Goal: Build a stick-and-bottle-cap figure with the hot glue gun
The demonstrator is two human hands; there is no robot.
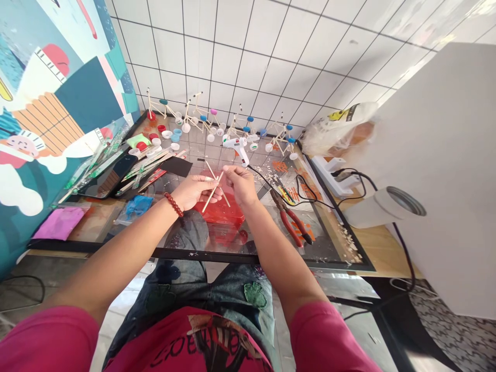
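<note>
Over the middle of the glass-topped table, my left hand (pixel 197 191) pinches thin wooden sticks (pixel 210 200) that cross each other in an X shape. My right hand (pixel 241 185) has its fingertips closed at the upper right end of one of these sticks. How the sticks are joined at the crossing is hidden by my fingers. Just beyond the hands a white hot glue gun (pixel 237 148) rests on the table. Below the hands shows a red, see-through shape (pixel 222 219).
Stick figures with bottle-cap bases (pixel 248 129) line the back edge by the tiled wall. Red-handled pliers (pixel 290 219) lie at right, near a black cable (pixel 267 182). A phone (pixel 110 175), bundled sticks (pixel 145 168) and a pink packet (pixel 61 223) are at left.
</note>
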